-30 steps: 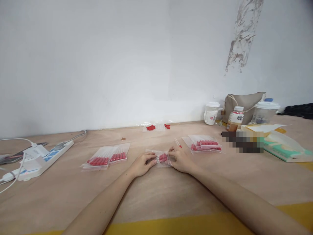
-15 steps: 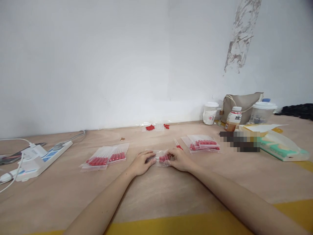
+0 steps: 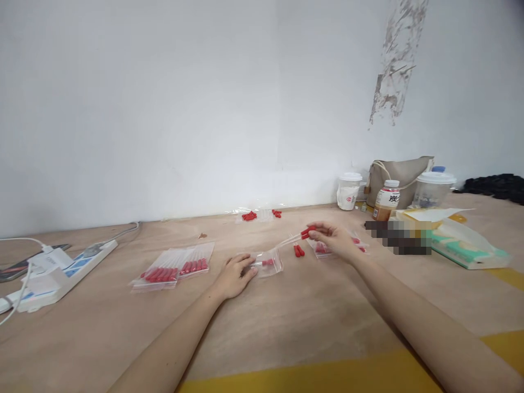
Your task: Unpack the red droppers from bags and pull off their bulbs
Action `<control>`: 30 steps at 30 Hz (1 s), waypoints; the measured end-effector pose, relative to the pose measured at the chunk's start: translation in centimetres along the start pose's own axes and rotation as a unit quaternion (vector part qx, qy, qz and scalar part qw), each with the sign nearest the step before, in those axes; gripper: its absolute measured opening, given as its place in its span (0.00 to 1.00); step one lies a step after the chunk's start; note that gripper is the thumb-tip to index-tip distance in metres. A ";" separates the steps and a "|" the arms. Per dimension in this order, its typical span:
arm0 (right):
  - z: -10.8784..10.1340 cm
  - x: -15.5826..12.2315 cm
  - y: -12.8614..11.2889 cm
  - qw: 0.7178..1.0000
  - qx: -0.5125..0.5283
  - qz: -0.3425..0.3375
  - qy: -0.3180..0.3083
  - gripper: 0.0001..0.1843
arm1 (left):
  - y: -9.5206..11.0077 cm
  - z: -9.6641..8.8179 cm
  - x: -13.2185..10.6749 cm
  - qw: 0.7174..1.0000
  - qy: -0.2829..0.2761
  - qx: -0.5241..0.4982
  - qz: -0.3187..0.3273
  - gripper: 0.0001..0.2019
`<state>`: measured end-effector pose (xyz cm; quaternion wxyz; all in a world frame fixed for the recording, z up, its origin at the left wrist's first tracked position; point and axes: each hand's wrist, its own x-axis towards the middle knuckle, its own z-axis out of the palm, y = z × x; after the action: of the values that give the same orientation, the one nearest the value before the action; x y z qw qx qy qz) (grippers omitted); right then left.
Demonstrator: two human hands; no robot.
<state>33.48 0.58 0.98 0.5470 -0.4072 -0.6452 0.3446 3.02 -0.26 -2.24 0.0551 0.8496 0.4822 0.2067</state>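
Observation:
On the table, my left hand (image 3: 237,274) has its fingers closed on the left end of a small clear plastic bag (image 3: 275,268). Inside the bag shows a red handle with a pale shaft; its other end is under my fingers. My right hand (image 3: 332,238), raised to the right, pinches red-handled thin sticks (image 3: 306,233). Their pale shafts slant down-left towards the bag's upper right corner; how many there are, I cannot tell. Just below them on the table lie two loose red-handled sticks (image 3: 299,251). Partly behind my right hand are filled bags (image 3: 321,249).
Filled bags of red-handled sticks (image 3: 164,271) lie at left, near a white power strip (image 3: 77,273). More red pieces (image 3: 249,216) lie by the wall. At right stand a paper cup (image 3: 348,192), a bottle (image 3: 387,202), a grey bag (image 3: 403,174) and a green tissue pack (image 3: 466,245).
My right hand has moved from the bag up and to the right, now with red-handled sticks in its fingers. Fewer red handles show in the bag. My left hand has stayed on it.

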 end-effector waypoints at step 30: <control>2.2 -1.6 1.0 0.888 -0.436 -0.147 0.006 0.10 | 0.4 -0.2 -0.2 0.996 0.083 -0.009 0.029 0.18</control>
<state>31.56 -0.38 -0.95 0.3629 -0.5074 -0.7794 -0.0577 3.15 -0.64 -1.99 0.0163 0.8426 0.4583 0.2824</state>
